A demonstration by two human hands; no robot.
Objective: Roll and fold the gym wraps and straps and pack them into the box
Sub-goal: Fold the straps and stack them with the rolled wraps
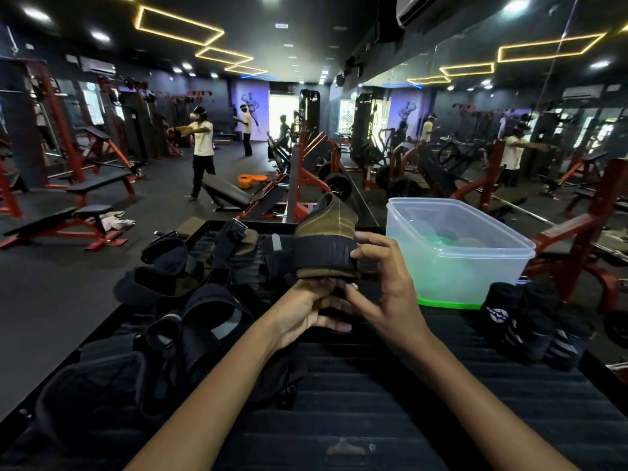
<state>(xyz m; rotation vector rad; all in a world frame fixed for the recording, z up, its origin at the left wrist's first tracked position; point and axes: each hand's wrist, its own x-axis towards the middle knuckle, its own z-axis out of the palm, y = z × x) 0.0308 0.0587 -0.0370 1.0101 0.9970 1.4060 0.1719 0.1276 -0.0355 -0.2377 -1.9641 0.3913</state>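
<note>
Both forearms are reaching over the ribbed worktop (pixel 373 385); the left hand (pixel 306 311) is cupping under an olive lifting strap (pixel 326 246) while right-hand fingers (pixel 367 253) are pinching its black webbing, probably keeping the fold tight. Just right of them, the plastic box (pixel 458 253) is waiting open.

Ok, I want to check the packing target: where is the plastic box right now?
In the head view, the clear plastic box stands on the right of the black ribbed surface, just right of the hands, with the rolled black wraps at its near right corner.
</note>
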